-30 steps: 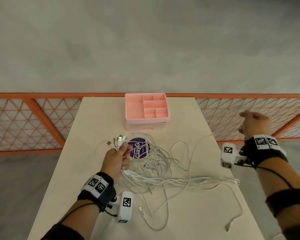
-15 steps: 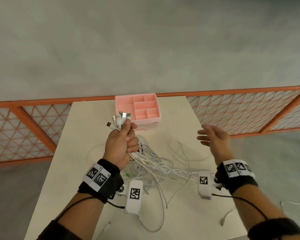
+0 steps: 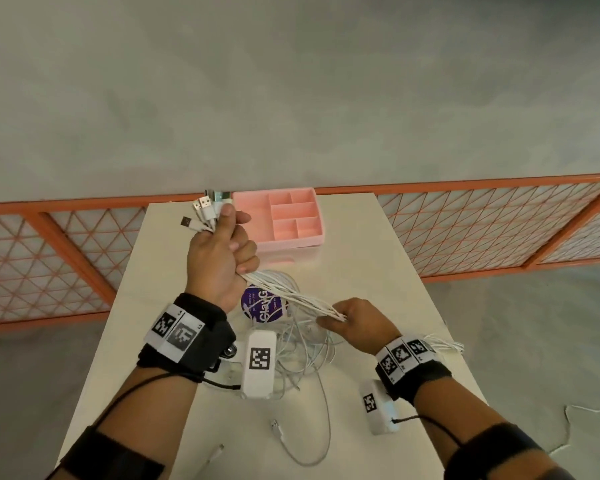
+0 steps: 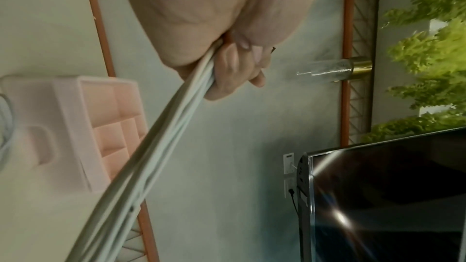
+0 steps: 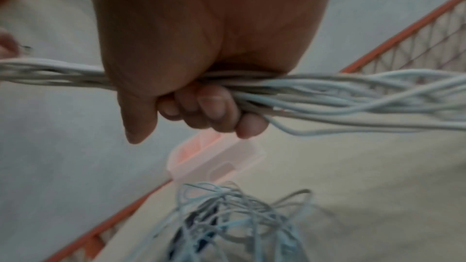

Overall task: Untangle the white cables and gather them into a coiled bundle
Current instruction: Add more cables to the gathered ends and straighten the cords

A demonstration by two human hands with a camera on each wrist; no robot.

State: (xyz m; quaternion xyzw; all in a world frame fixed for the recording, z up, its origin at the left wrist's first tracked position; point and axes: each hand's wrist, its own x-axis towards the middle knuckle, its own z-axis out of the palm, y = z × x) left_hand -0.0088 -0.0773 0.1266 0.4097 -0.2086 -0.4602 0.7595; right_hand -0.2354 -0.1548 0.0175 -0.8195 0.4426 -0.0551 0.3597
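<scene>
Several white cables run taut as one strand between my two hands above the table. My left hand is raised and grips them just below their USB plugs, which stick up past my thumb. In the left wrist view the cables leave my curled fingers. My right hand grips the same strand lower down; the right wrist view shows its fingers wrapped round the cables. The rest of the cables hangs in loose loops on the table, with one tail near the front.
A pink compartment tray stands at the table's far edge. A purple round sticker or disc lies under the cable loops. An orange lattice railing runs behind the cream table. A cable end trails off the right edge.
My left hand rose further with the plug ends. My right hand, open and empty before, came in and closed round the cable strand below the left hand.
</scene>
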